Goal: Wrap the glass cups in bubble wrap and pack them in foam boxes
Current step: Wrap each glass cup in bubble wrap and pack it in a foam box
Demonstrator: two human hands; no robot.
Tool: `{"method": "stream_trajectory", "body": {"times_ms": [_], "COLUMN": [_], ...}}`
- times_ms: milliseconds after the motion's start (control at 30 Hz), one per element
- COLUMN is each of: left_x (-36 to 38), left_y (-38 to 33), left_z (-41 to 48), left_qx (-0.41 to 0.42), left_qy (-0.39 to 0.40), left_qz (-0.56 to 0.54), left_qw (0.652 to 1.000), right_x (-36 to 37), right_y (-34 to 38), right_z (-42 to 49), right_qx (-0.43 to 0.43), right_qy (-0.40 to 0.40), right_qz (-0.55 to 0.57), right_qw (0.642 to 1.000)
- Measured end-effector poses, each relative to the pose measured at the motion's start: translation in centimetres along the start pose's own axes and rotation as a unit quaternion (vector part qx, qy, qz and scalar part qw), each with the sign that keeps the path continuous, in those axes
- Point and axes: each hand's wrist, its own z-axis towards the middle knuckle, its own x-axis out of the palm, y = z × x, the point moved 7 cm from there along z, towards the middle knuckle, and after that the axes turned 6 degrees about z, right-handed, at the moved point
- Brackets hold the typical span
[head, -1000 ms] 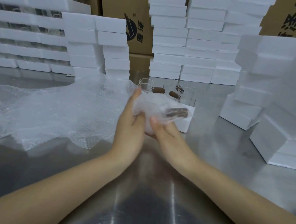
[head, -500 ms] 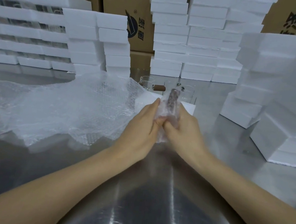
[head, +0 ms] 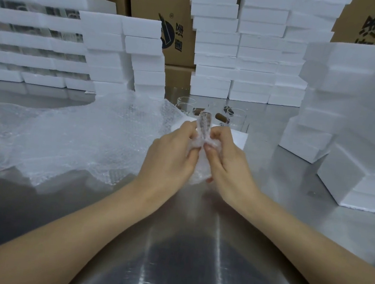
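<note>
**Cup turned upright, wrap pinched shut**

A second ago the wrapped cup (head: 203,124) lay sideways in looser fingers. Now it stands handle-up above the table (head: 183,244), with the left hand (head: 171,154) and right hand (head: 228,161) each pinching the bubble wrap (head: 199,166) tight around it. Wrapping looks nearly done, and boxing comes next. A foam box (head: 239,139) sits just behind the hands, with bare cups (head: 236,120) beyond. Foam stacks (head: 344,125) wall off the right and back, and loose sheets (head: 79,136) crowd the left. The near side is open.

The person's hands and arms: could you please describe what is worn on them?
The left hand and right hand have no gloves, and no ring, watch or bracelet shows. The left forearm and right forearm are bare to the frame's edge, no sleeve in view.
</note>
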Motion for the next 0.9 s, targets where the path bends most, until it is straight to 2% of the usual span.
{"method": "stream_trajectory", "body": {"times_ms": [167, 300, 400, 467, 567, 633, 767, 900], "left_x": [-0.1, -1.3, -0.9, -0.6, 0.0, 0.4, 0.8, 0.3], "left_y": [-0.6, -1.3, -2.1, -1.7, -0.2, 0.1, 0.2, 0.0], "left_z": [0.2, 0.3, -0.2, -0.1, 0.3, 0.3, -0.1, -0.3], "left_qx": [0.046, 0.127, 0.171, 0.128, 0.006, 0.007, 0.016, 0.014], "left_qy": [0.032, -0.023, -0.016, 0.013, 0.085, 0.109, 0.100, 0.072], "left_qz": [-0.038, 0.038, 0.105, 0.054, -0.059, -0.031, 0.051, 0.088], "left_qw": [0.998, 0.991, 0.980, 0.990, 0.995, 0.994, 0.994, 0.993], "right_x": [-0.9, -0.1, -0.2, -0.7, -1.1, -0.7, 0.7, 1.1], "right_y": [-0.7, -0.2, 0.0, 0.2, 0.3, 0.3, -0.4, -0.2], "right_z": [0.3, -0.1, -0.1, 0.2, 0.5, 0.4, -0.4, -0.4], "right_qx": [0.024, -0.008, -0.022, -0.020, -0.022, -0.028, -0.024, -0.044], "right_qy": [-0.002, 0.014, 0.007, -0.010, -0.009, 0.019, 0.091, 0.087], "right_qz": [0.002, -0.032, -0.042, -0.025, -0.001, -0.023, -0.099, -0.117], "right_qw": [1.000, 0.999, 0.999, 0.999, 1.000, 0.999, 0.991, 0.988]}}
